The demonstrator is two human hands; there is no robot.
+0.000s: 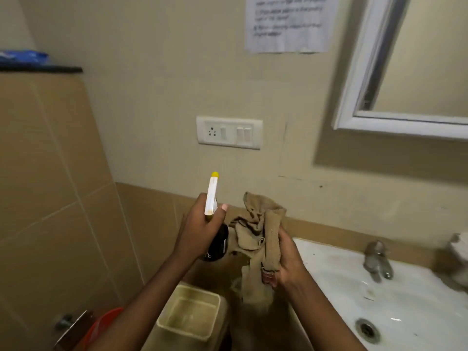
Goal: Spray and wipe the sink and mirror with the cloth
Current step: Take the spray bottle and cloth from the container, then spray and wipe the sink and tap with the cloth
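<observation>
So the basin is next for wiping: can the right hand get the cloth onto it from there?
Probably yes. The right hand grips the cloth right beside the sink's left edge, with nothing between them; the tap stands farther right.

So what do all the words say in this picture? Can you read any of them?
Paper notice taped on the wall: several lines of printed text, all too blurred to read.
Spray bottle in the left hand: no words can be made out on it.
Switch plate: no lettering shows.
Nothing else carries readable text.

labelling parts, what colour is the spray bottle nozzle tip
Yellow: the nozzle tip on the white-headed spray bottle, head view.
</observation>
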